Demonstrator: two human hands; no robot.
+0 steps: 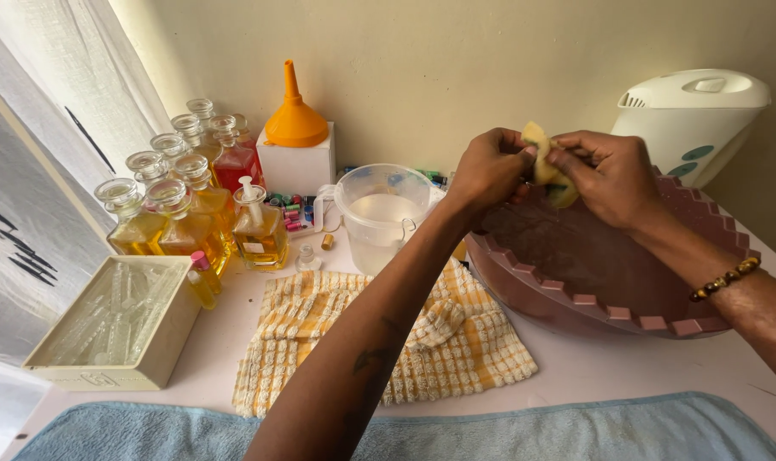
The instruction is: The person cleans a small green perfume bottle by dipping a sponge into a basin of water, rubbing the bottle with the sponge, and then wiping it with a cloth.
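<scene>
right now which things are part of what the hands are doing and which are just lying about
In hand:
left hand and right hand, both gripping the yellow sponge
pink basin beneath them

Lying about:
checked cloth
clear jug
orange funnel
glass bottles
kettle
blue towel

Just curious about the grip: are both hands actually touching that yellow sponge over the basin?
Touching. The head view shows the left hand and right hand both pinching the yellow sponge between their fingers, above the basin.
</scene>
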